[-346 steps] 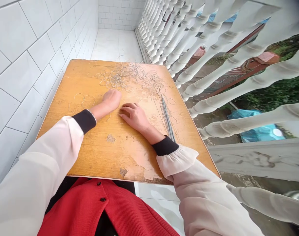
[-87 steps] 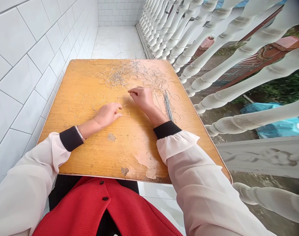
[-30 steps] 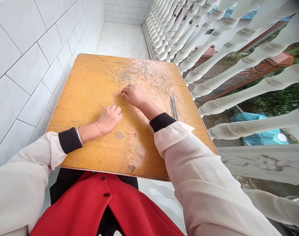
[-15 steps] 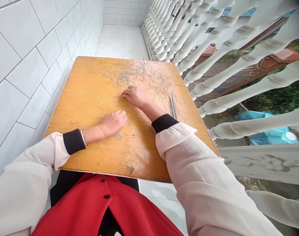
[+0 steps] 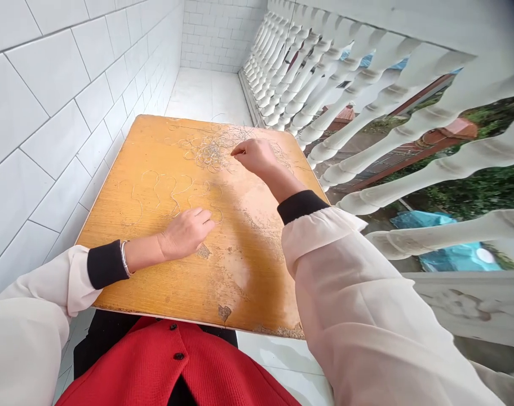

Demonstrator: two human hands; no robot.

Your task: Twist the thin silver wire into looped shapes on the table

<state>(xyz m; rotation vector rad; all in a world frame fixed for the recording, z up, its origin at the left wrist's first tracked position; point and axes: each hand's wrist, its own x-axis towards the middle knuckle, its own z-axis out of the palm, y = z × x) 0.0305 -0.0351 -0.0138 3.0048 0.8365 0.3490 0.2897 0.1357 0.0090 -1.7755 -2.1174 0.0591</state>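
The right hand [image 5: 257, 158] had just left the row of bent wire shapes [image 5: 168, 192] and moved up to the wire tangle [image 5: 210, 152], which lay just ahead of its fingertips [image 5: 236, 150]. Those fingertips were drawn together, but whether they pinched a strand could not be told. The left hand [image 5: 185, 232] stayed low on the wooden tabletop [image 5: 240, 276], its fingers loose and open, grasping nothing. A curved wire [image 5: 217, 215] lay just beyond those fingers, and the bent shapes lay farther out, past and to the left of them.
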